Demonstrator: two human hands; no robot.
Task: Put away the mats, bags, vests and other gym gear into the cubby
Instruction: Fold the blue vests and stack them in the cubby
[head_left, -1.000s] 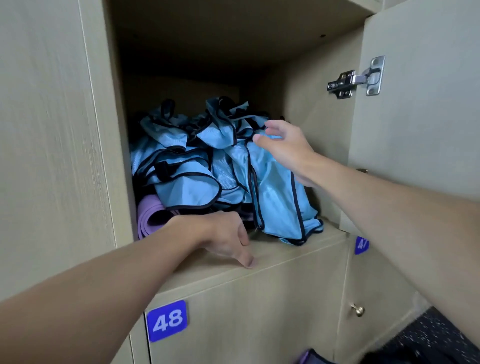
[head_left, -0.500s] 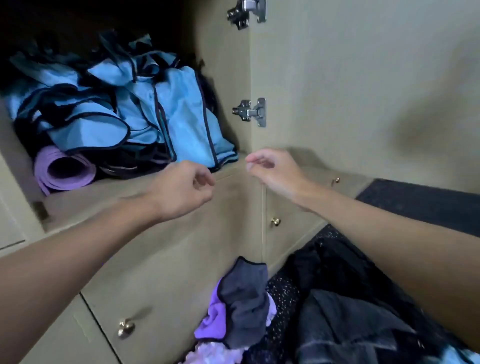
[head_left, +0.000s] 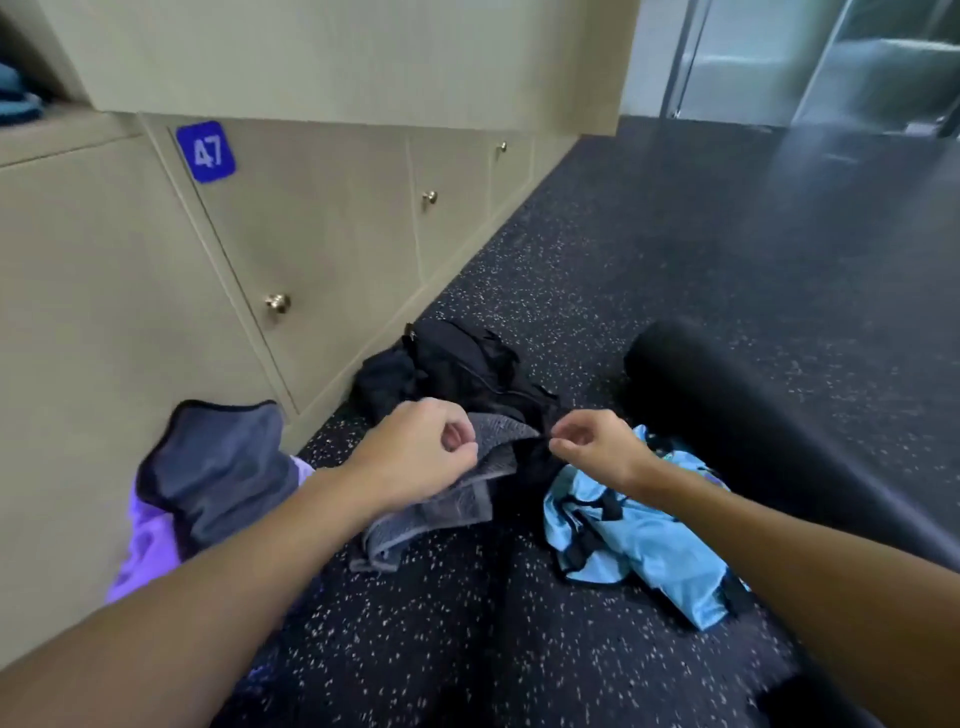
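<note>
View has dropped from the cubby to the speckled black rubber floor (head_left: 649, 270); left hand (head_left: 415, 454) and right hand (head_left: 597, 449), loosely curled and empty, hover over the grey ribbed towel (head_left: 441, 509), open floor to the right.

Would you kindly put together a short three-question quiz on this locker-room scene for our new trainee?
1. True or false: the light blue vest lies on the floor.
2. Which number is on the blue door label? A) 47 B) 52 C) 39
3. What dark rolled item lies right of the right hand?

Key:
1. True; it lies under the right forearm.
2. A.
3. The black rolled mat.
</note>
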